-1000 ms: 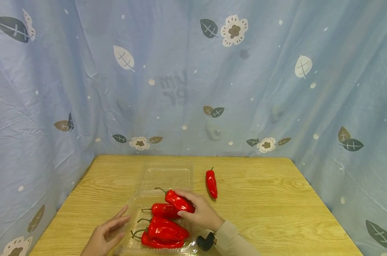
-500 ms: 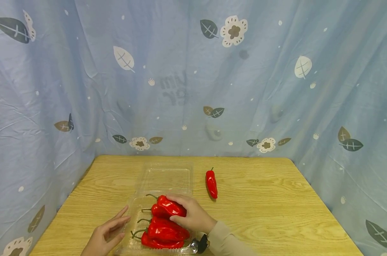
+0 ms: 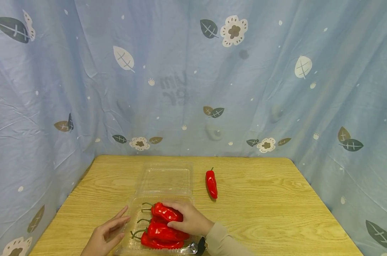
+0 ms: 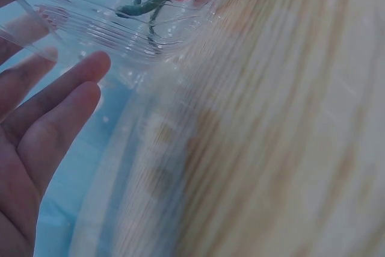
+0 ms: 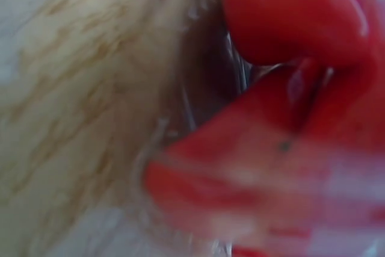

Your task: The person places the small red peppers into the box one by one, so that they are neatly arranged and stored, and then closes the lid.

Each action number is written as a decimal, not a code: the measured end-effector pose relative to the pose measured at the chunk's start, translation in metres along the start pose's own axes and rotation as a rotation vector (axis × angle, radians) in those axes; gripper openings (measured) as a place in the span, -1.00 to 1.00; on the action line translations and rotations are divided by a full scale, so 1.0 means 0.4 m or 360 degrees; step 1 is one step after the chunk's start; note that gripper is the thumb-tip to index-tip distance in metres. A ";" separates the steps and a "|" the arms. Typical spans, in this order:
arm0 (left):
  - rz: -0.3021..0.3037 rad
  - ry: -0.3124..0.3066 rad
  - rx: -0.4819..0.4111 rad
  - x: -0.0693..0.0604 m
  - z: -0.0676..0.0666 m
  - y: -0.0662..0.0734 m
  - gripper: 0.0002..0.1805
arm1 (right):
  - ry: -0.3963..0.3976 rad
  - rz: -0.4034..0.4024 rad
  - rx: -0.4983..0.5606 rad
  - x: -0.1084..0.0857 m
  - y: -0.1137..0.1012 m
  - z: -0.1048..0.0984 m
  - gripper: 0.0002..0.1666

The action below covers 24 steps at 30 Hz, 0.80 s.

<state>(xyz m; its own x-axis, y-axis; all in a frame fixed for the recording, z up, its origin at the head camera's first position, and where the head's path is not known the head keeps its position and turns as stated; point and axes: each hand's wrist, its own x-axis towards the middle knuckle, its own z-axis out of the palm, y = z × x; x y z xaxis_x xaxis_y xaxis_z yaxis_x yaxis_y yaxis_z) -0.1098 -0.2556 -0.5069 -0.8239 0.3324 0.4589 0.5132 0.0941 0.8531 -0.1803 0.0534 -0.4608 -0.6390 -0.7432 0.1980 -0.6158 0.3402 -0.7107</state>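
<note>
My right hand (image 3: 191, 219) grips a glossy red pepper (image 3: 166, 212) with a green stem, thumb on the near side and fingers on the far side. That pepper lies over or against another, mostly covered, in a clear plastic clamshell box (image 3: 134, 205). Nearer the front of the box are more red peppers (image 3: 167, 232), stems pointing left. At the box's left side is my left hand (image 3: 106, 233), fingers fairly straight; in the left wrist view its fingertips (image 4: 90, 67) are close to the ridged plastic wall (image 4: 108, 25). Red peppers (image 5: 295, 16) fill much of the blurred right wrist view.
The box's clear lid (image 3: 167, 177) lies folded back behind it. One red pepper (image 3: 211, 185) lies alone on the wooden table (image 3: 260, 206), right of the lid. A blue patterned curtain (image 3: 187, 78) surrounds the back and sides.
My right hand has carried the red pepper left and toward the front, lowering it onto the peppers in the box. My left hand stays where it was.
</note>
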 end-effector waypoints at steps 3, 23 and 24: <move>-0.0008 0.0005 0.0006 0.000 0.001 0.000 -0.56 | -0.0024 -0.0013 -0.0036 0.000 0.000 0.001 -0.33; -0.0010 0.0009 0.0030 -0.002 -0.001 -0.005 -0.56 | -0.0171 -0.0024 -0.0188 0.005 0.009 0.005 -0.30; -0.0013 0.0009 0.0031 -0.003 0.000 -0.005 -0.56 | -0.0175 -0.0022 -0.0193 0.005 0.010 0.006 -0.30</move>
<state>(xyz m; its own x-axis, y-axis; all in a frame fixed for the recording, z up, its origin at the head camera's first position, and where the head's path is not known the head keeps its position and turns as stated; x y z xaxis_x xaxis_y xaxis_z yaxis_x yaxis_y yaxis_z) -0.1099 -0.2563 -0.5089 -0.8295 0.3262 0.4533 0.5108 0.1149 0.8520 -0.1828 0.0520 -0.4647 -0.5800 -0.8046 0.1273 -0.6796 0.3918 -0.6202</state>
